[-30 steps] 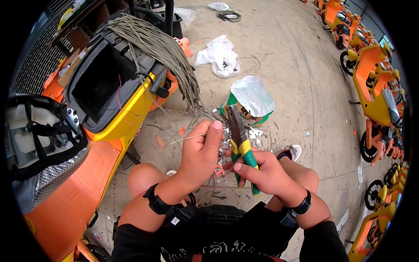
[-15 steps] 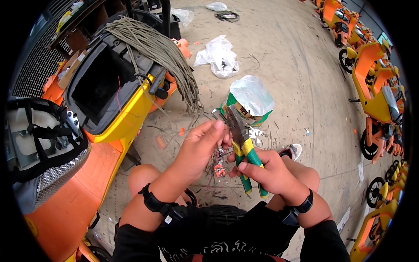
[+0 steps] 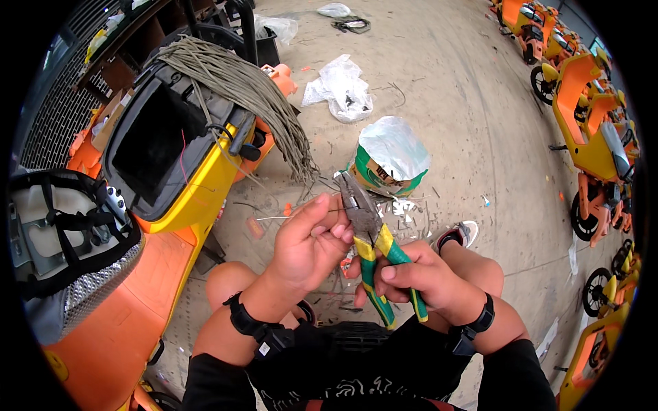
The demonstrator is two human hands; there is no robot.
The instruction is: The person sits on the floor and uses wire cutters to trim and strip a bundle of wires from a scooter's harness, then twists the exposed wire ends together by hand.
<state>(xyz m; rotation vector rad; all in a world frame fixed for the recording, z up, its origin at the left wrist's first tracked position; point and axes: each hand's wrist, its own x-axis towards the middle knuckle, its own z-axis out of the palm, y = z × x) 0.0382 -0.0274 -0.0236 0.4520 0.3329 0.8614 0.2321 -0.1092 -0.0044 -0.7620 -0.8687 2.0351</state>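
Note:
My right hand (image 3: pixel 435 277) is closed around the green-and-yellow handles of a pair of combination pliers (image 3: pixel 364 218), whose grips stand apart. The metal head points up and away from me, beside the fingertips of my left hand (image 3: pixel 305 240). Those left fingers are pinched on a thin wire (image 3: pixel 274 218), which trails off to the left and runs toward the plier jaws. Whether the jaws bite on the wire, I cannot tell. Just beyond the pliers stands a green tub (image 3: pixel 384 179) with a silvery-white liner over its top.
Left of me stands an orange-and-yellow scooter (image 3: pixel 137 294) with a black open box (image 3: pixel 154 137) and a bundle of grey-green cables (image 3: pixel 240 82) draped over it. Wire scraps and a white plastic bag (image 3: pixel 339 89) lie on the concrete floor. Parked scooters (image 3: pixel 582 130) line the right.
The pliers have come slightly left and down, their head now tilted more to the left. My left hand has shifted a little left, still pinching the wire.

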